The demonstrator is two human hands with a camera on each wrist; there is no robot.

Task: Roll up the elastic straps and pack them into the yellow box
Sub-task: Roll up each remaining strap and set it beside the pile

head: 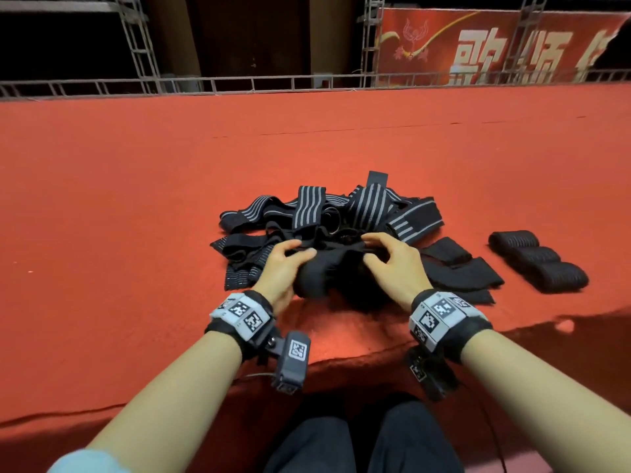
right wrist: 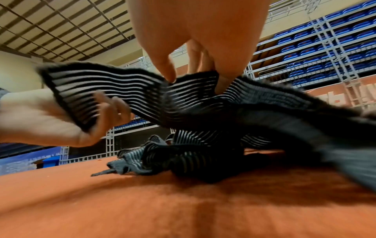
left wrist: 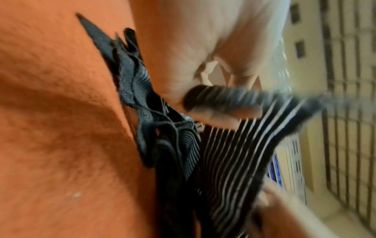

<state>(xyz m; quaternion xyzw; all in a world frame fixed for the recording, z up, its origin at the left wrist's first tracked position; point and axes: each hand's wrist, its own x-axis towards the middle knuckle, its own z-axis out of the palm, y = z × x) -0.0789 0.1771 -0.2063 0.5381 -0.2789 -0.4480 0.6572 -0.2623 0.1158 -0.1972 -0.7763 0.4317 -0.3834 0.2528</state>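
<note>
A pile of black elastic straps with grey stripes lies on the red carpet. Both hands are at its near side on one striped strap, lifted off the carpet. My left hand grips one end of it with curled fingers. My right hand pinches the same strap further along between thumb and fingers. Three rolled straps sit side by side to the right. The yellow box is not in view.
Several flat black straps lie between the pile and the rolls. The red carpet stretches wide to the left and back, ending at a metal truss rail. Its front edge drops off just before my knees.
</note>
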